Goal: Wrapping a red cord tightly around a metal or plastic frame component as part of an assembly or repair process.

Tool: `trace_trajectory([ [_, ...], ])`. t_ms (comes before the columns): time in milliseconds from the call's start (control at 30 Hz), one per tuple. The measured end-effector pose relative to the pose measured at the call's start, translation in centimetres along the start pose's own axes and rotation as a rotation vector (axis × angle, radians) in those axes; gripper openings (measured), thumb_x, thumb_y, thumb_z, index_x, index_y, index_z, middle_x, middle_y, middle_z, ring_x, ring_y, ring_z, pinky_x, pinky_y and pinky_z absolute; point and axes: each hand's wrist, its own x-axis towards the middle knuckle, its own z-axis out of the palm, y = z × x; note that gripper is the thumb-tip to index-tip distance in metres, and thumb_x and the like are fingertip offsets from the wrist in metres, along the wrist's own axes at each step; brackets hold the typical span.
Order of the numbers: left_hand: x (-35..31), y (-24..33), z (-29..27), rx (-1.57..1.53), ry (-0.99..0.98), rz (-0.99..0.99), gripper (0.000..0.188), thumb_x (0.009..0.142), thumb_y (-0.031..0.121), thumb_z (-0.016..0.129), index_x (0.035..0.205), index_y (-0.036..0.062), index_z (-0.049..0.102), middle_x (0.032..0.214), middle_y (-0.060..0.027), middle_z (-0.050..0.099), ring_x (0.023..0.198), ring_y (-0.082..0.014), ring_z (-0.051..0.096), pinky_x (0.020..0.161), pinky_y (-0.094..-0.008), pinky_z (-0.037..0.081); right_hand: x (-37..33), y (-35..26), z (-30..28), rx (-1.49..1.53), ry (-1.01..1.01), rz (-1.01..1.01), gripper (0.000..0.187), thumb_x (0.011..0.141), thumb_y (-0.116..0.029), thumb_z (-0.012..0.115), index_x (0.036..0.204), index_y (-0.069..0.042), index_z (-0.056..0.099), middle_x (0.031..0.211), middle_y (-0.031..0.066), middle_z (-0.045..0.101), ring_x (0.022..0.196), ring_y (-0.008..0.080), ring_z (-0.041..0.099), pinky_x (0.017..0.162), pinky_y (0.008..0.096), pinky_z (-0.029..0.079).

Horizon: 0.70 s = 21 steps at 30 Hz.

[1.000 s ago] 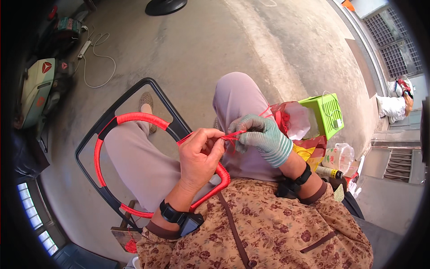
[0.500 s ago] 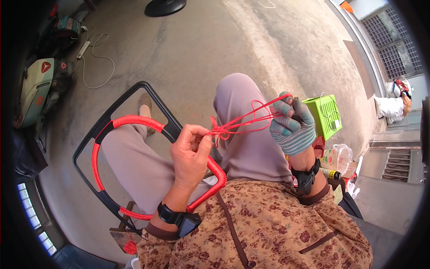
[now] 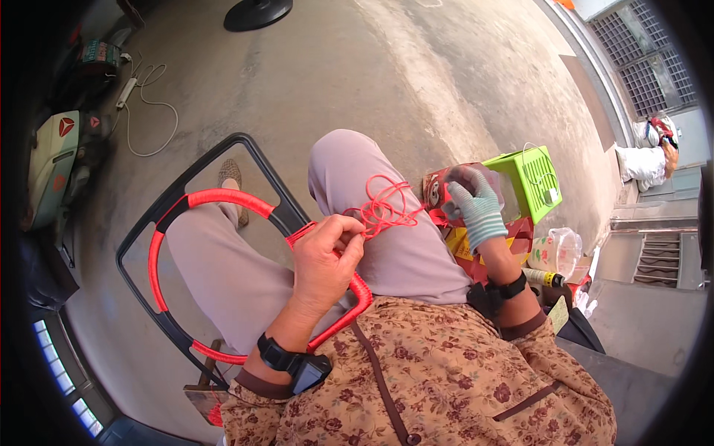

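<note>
My bare left hand [image 3: 325, 256] pinches a red cord [image 3: 390, 207] between thumb and fingers. Loose loops of the cord lie in a tangle over my thigh. Under that forearm, a black frame [image 3: 130, 230] rests across my lap, with a curved ring [image 3: 230, 197] wound tightly in red cord. Part of the ring is hidden behind my left hand and arm. My right hand [image 3: 476, 208], in a grey-green striped glove with bare fingertips, is raised off to the right beside a red box [image 3: 439, 186]. Its fingers are apart and no cord shows in them.
A bright green plastic basket [image 3: 532, 182] stands on the right, near a clear plastic bag [image 3: 558, 249] and a yellow-and-black cylinder [image 3: 543, 277]. At the left are a parked scooter [image 3: 59, 160] and a white power strip with its cable [image 3: 126, 93]. A round black base [image 3: 256, 13] stands far ahead.
My right hand has let go of the stretched red loops and moved down beside the red box. The cord has dropped slack onto my thigh. My left hand still pinches it.
</note>
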Motion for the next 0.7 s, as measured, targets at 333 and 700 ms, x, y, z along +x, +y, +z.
trace_trajectory([
  [333, -0.2, 0.1, -0.2, 0.033, 0.100, 0.055, 0.013, 0.079, -0.010, 0.058, 0.087, -0.0005, 0.059, 0.092, -0.0078, 0.064, 0.071, -0.0071, 0.060, 0.060, -0.0200, 0.048, -2.4, -4.1, 5.6, -1.154, -0.516, -0.969, 0.041, 0.074, -0.013, 0.066, 0.113, -0.010, 0.056, 0.114, 0.0077, 0.053, 0.070, 0.0262, 0.062, 0.056, 0.0334, 0.051],
  [700, 0.0, -0.4, -1.0, 0.079, 0.337, 0.145, 0.015, 0.073, -0.011, 0.061, 0.083, 0.0001, 0.058, 0.085, -0.0087, 0.063, 0.064, -0.0111, 0.059, 0.055, -0.0220, 0.048, 3.1, -3.5, -1.6, -1.139, -0.479, -0.849, 0.015, 0.084, -0.015, 0.056, 0.096, -0.009, 0.063, 0.073, 0.0113, 0.062, 0.060, 0.0263, 0.061, 0.055, 0.0339, 0.048],
])
